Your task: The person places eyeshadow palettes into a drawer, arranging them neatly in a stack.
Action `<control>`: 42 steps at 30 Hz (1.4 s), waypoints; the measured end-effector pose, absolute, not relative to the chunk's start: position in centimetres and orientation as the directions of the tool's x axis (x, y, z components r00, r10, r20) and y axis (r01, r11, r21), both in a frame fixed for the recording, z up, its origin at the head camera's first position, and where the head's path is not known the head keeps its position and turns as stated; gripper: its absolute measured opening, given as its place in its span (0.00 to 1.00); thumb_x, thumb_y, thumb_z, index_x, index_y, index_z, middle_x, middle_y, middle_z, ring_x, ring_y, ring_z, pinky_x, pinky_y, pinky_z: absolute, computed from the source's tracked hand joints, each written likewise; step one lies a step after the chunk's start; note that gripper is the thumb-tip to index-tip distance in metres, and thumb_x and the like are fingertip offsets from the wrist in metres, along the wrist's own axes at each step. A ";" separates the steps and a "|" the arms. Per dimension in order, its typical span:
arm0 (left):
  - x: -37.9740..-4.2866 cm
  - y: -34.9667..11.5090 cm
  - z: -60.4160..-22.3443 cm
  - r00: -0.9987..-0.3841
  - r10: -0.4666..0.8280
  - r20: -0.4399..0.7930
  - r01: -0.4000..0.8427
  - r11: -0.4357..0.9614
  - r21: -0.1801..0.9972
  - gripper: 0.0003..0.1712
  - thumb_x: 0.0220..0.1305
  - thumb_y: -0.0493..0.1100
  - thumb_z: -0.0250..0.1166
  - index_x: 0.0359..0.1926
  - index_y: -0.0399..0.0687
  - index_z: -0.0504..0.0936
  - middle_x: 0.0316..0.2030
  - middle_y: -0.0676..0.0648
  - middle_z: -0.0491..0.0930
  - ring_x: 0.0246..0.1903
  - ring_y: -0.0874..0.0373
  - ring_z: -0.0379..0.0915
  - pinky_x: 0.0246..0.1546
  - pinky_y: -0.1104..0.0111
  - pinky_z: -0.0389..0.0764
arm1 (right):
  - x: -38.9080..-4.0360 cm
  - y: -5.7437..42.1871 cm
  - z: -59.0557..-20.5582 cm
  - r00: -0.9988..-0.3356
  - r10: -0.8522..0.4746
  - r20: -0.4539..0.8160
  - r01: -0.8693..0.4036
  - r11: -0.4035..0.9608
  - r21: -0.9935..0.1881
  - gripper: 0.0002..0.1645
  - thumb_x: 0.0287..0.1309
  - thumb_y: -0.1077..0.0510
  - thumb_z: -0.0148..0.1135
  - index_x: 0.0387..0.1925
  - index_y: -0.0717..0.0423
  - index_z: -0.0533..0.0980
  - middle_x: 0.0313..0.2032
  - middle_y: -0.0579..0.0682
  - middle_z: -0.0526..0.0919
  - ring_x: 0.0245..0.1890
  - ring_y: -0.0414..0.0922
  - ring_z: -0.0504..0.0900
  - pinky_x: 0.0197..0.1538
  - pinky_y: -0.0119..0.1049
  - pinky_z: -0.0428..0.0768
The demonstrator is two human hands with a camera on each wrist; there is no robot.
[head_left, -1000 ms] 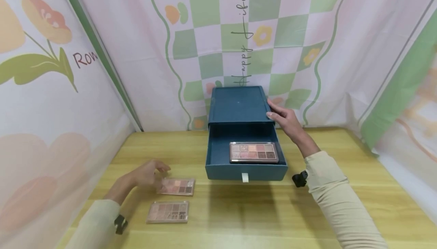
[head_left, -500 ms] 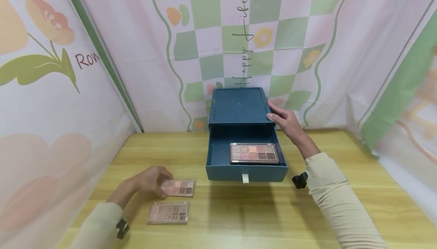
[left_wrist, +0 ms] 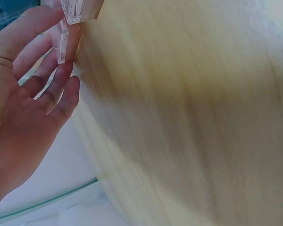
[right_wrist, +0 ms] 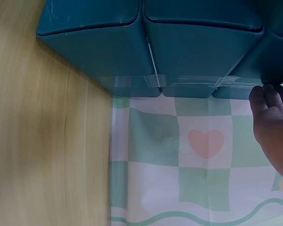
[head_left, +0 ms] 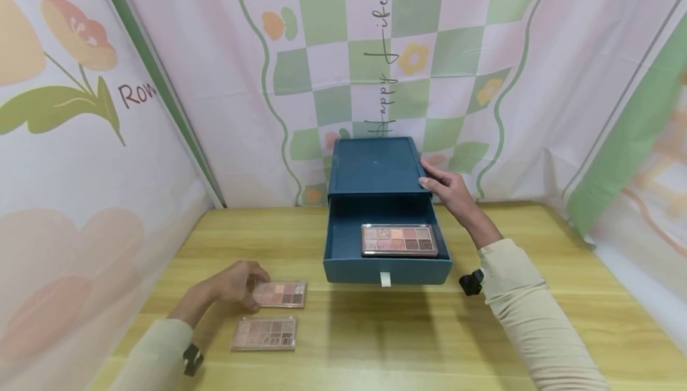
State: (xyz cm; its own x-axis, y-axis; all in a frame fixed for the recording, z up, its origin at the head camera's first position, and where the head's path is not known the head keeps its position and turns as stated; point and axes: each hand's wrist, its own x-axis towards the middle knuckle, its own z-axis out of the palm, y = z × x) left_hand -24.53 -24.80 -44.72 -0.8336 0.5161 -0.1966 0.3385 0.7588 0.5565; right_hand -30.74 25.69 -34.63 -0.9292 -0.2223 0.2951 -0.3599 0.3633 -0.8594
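My left hand (head_left: 236, 286) pinches the left edge of an eyeshadow palette (head_left: 284, 294) on the table. In the left wrist view, the thumb and fingers lie around the clear corner of the palette (left_wrist: 71, 12). A second eyeshadow palette (head_left: 265, 334) lies just in front of it. A third eyeshadow palette (head_left: 399, 240) rests at the right of the pulled-out drawer (head_left: 387, 272) of a dark teal drawer box (head_left: 378, 167). My right hand (head_left: 456, 194) touches the upper right side of the box with fairly straight fingers. In the right wrist view, its fingers partly leave the frame.
The wooden table (head_left: 386, 343) ends at a patterned curtain (head_left: 322, 69) behind the box. In the right wrist view, stacked teal drawer units (right_wrist: 198, 52) show clear tape on their side. A white pull tab (head_left: 385, 279) hangs from the drawer front.
My left hand has come slightly down and right and taken hold of the far palette's left edge. My right hand and the open drawer stay as they were.
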 end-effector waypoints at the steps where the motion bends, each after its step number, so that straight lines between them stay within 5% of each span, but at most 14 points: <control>1: -24.5 -24.8 -44.8 -0.834 0.515 -0.196 0.338 0.759 0.557 0.35 0.37 0.39 0.83 0.51 0.42 0.83 0.45 0.48 0.82 0.46 0.56 0.77 0.51 0.60 0.83 | -30.8 25.7 -34.6 -0.930 -0.221 0.292 -0.357 0.365 -0.860 0.37 0.75 0.48 0.51 0.79 0.50 0.54 0.80 0.52 0.53 0.80 0.54 0.54 0.57 0.08 0.64; 6: -24.5 -24.8 -44.7 -0.831 0.526 -0.181 0.348 0.746 0.568 0.34 0.35 0.40 0.83 0.50 0.42 0.84 0.42 0.49 0.82 0.42 0.57 0.75 0.44 0.69 0.80 | -30.7 25.7 -34.6 -0.933 -0.220 0.286 -0.351 0.370 -0.860 0.37 0.75 0.48 0.50 0.79 0.50 0.54 0.80 0.52 0.53 0.80 0.54 0.54 0.60 0.11 0.65; 12: -24.5 -24.9 -44.0 -0.832 0.533 -0.151 0.375 0.742 0.555 0.35 0.33 0.43 0.84 0.49 0.42 0.85 0.42 0.49 0.83 0.42 0.58 0.75 0.45 0.68 0.80 | -30.6 25.7 -34.5 -0.932 -0.225 0.284 -0.352 0.381 -0.855 0.37 0.76 0.48 0.50 0.79 0.51 0.53 0.81 0.50 0.52 0.80 0.53 0.54 0.76 0.42 0.64; 19: -24.0 -25.3 -43.4 -0.849 0.513 -0.124 0.361 0.737 0.571 0.35 0.32 0.42 0.82 0.49 0.43 0.84 0.45 0.48 0.83 0.46 0.56 0.76 0.52 0.56 0.82 | -30.6 25.5 -34.8 -0.921 -0.246 0.303 -0.374 0.337 -0.864 0.36 0.76 0.51 0.50 0.79 0.52 0.53 0.81 0.53 0.52 0.80 0.55 0.53 0.60 0.11 0.64; 34: -24.0 -24.5 -40.8 -0.838 0.545 -0.029 0.412 0.665 0.623 0.32 0.36 0.42 0.80 0.49 0.41 0.83 0.47 0.44 0.83 0.47 0.53 0.76 0.55 0.51 0.80 | -30.7 26.0 -34.6 -0.925 -0.223 0.308 -0.371 0.350 -0.860 0.36 0.75 0.50 0.50 0.78 0.53 0.54 0.80 0.56 0.51 0.80 0.55 0.53 0.58 0.10 0.64; 42: -23.6 -24.0 -39.3 -0.835 0.549 0.029 0.436 0.629 0.643 0.30 0.38 0.40 0.79 0.48 0.38 0.84 0.42 0.46 0.83 0.42 0.56 0.76 0.50 0.61 0.79 | -30.5 25.9 -34.5 -0.922 -0.239 0.306 -0.373 0.328 -0.868 0.36 0.75 0.52 0.50 0.78 0.51 0.54 0.80 0.51 0.52 0.80 0.55 0.54 0.57 0.08 0.64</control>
State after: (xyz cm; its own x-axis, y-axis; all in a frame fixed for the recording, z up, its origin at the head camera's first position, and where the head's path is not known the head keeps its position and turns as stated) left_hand -23.62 -24.00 -39.26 -0.8351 0.5493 0.0294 0.4364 0.6291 0.6432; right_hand -30.52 25.85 -34.49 -0.9217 -0.2387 0.3056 -0.3728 0.3279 -0.8681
